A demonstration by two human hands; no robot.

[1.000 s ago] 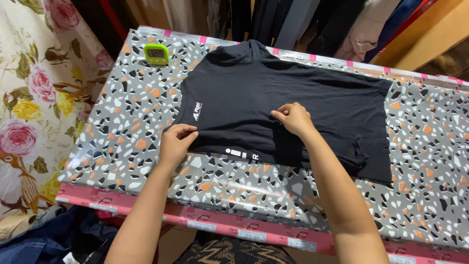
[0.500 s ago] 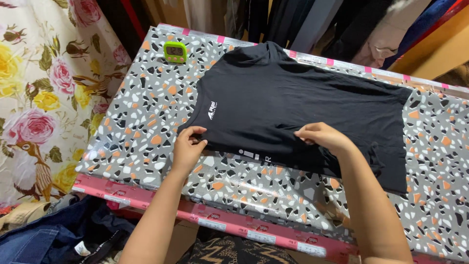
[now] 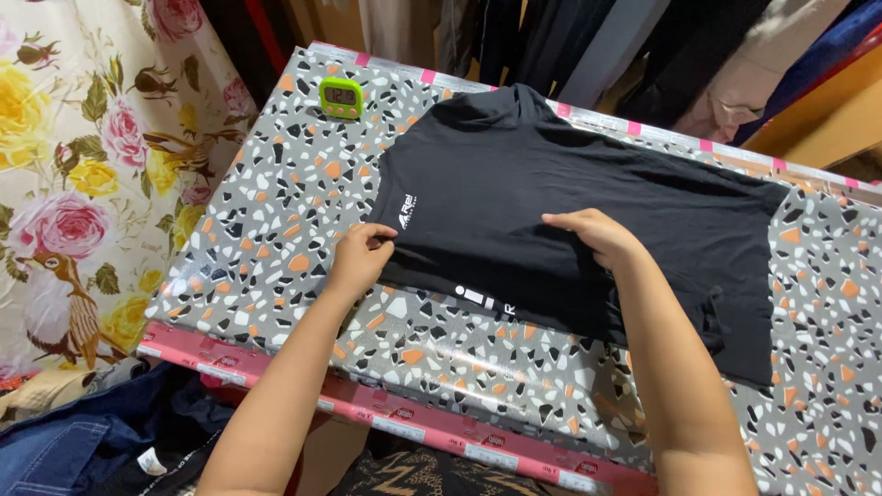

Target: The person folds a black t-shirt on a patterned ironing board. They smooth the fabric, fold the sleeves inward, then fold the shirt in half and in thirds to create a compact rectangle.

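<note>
A black t-shirt (image 3: 514, 193) with small white prints lies spread on a table (image 3: 276, 230) covered in grey speckled sheet. My left hand (image 3: 360, 257) pinches the shirt's near left corner at the fabric edge. Over the middle of the shirt, my right hand (image 3: 595, 235) grips a fold of the black cloth and lifts it slightly off the table. Both forearms reach in from the bottom of the head view.
A small green digital timer (image 3: 342, 96) stands at the table's far left corner. Dark clothes (image 3: 570, 37) hang behind the table. A floral curtain (image 3: 83, 165) is on the left, and denim garments (image 3: 83, 441) lie below the pink table edge (image 3: 432, 432).
My right hand moved along the shirt's middle and now holds a fold farther from me. My left hand has drawn the near left corner slightly up the shirt. The camera view shifted.
</note>
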